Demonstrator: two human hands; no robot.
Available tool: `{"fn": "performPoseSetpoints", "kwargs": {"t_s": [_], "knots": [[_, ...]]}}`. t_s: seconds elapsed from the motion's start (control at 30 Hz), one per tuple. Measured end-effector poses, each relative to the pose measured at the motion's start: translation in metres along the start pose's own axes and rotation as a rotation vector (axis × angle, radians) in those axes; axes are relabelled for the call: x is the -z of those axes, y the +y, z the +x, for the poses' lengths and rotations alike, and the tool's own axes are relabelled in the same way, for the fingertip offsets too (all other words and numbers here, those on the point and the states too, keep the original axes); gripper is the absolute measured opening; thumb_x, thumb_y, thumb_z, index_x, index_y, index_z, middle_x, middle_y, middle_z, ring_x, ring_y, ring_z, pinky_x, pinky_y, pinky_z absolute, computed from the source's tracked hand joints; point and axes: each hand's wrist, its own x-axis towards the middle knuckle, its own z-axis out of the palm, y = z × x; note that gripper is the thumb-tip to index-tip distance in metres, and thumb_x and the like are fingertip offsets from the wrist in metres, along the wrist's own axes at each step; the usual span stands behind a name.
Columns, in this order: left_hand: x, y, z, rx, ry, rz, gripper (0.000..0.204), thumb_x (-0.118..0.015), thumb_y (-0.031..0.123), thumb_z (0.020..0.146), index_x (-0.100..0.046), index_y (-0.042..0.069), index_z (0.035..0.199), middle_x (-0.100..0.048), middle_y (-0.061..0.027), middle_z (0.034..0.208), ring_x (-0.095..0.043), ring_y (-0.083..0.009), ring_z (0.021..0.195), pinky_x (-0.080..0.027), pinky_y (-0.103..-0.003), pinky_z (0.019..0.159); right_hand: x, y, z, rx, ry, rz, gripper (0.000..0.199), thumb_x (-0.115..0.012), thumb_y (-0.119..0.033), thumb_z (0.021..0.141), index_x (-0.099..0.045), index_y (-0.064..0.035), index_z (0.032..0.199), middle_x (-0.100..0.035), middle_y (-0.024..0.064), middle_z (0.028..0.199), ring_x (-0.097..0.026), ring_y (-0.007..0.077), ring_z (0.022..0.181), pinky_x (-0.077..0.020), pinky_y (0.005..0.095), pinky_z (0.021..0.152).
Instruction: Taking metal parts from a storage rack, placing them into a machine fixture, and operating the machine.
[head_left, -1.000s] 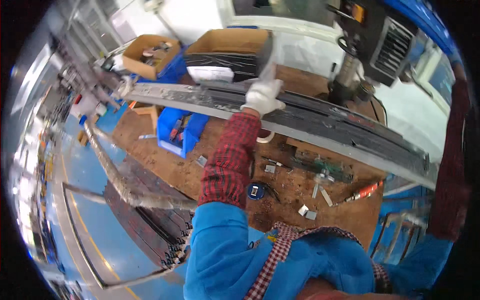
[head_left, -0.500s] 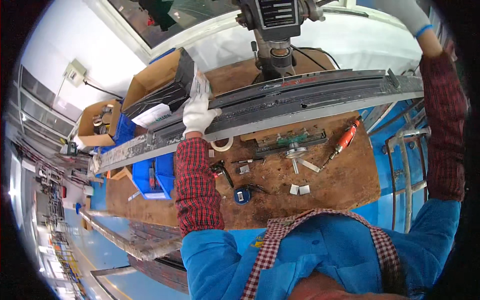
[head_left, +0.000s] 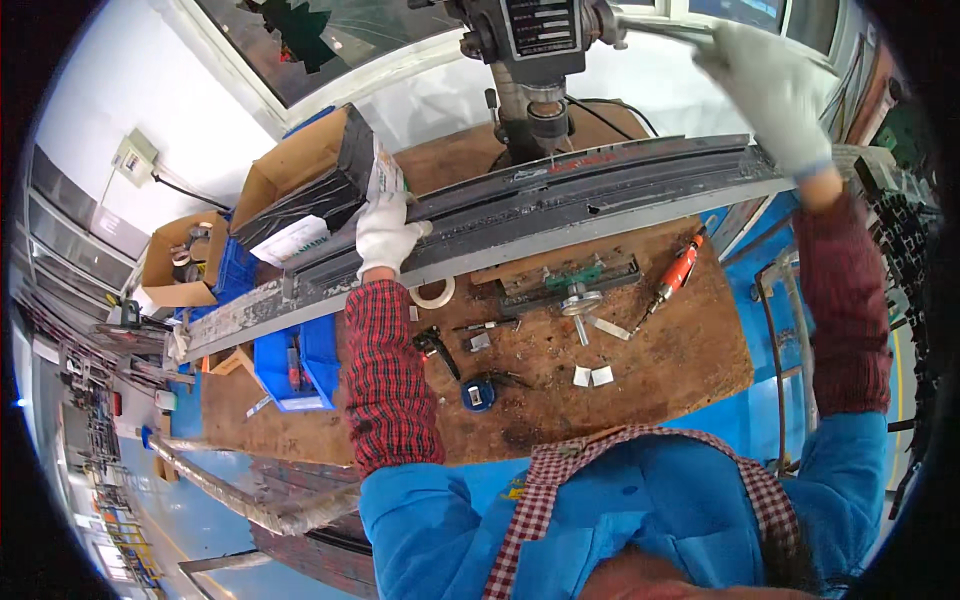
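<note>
A long dark metal profile (head_left: 560, 210) lies across the brown workbench (head_left: 690, 370), under the spindle of a grey drill press (head_left: 540, 60). My left hand (head_left: 385, 235), in a white glove, grips the profile's left part, fingers curled over its far edge. My gloved right hand (head_left: 775, 95) is raised at the upper right, above the profile's right end, closed on the drill press feed lever (head_left: 660, 27). Red checked sleeves cover both forearms.
On the bench lie a tape roll (head_left: 435, 293), a blue tape measure (head_left: 478, 395), an orange-handled tool (head_left: 678, 272), a small vise (head_left: 575, 290) and small metal plates (head_left: 592, 376). Cardboard boxes (head_left: 300, 180) and blue bins (head_left: 295, 360) sit left. Metal bars (head_left: 250, 505) lie on the blue floor.
The view has swung so the drill press sits top centre. My right hand went from the profile's right end up to the feed lever. My left hand stays on the profile.
</note>
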Motion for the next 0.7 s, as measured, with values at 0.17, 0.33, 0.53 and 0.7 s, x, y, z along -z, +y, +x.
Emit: {"fn": "performPoseSetpoints", "kwargs": {"t_s": [0.17,0.33,0.53,0.7], "knots": [[-0.006,-0.003,-0.005,-0.015,0.045,0.000,0.044,-0.080,0.026,0.072,-0.070,0.008,0.111,-0.066,-0.0124,0.107,-0.061,-0.0352,0.103,-0.049,-0.041,0.092,-0.005,-0.041,-0.041,-0.482,-0.642,0.281,0.022,-0.067,-0.027,0.094,-0.060,-0.0067,0.097,-0.055,0.0027,0.061,-0.046,0.0154,0.037,-0.0360,0.0299,0.034],[-0.007,-0.002,-0.005,-0.016,0.028,0.004,0.043,-0.080,0.023,0.071,-0.070,0.009,0.110,-0.065,-0.0114,0.106,-0.061,-0.0344,0.101,-0.049,-0.040,0.092,-0.038,-0.052,-0.041,-0.946,-0.921,0.937,0.016,-0.065,-0.021,0.094,-0.060,-0.0064,0.093,-0.054,0.0013,0.059,-0.046,0.0134,0.039,-0.0362,0.0287,0.034],[-0.007,-0.002,-0.006,-0.029,0.007,-0.017,0.039,-0.080,0.025,0.072,-0.072,0.009,0.106,-0.065,-0.0111,0.105,-0.060,-0.0333,0.101,-0.049,-0.041,0.090,-0.062,-0.062,-0.061,-1.160,-0.839,1.320,0.015,-0.064,-0.020,0.096,-0.060,-0.0069,0.091,-0.056,0.0010,0.062,-0.050,0.0115,0.046,-0.0394,0.0267,0.039],[-0.006,-0.004,-0.004,-0.057,-0.001,-0.008,0.039,-0.080,0.027,0.072,-0.073,0.009,0.106,-0.065,-0.0109,0.104,-0.060,-0.0332,0.100,-0.049,-0.041,0.089,-0.111,-0.079,-0.095,-1.037,-0.489,1.367,0.013,-0.063,-0.019,0.096,-0.062,-0.0062,0.092,-0.052,-0.0005,0.060,-0.044,0.0093,0.044,-0.0346,0.0248,0.039]]}}
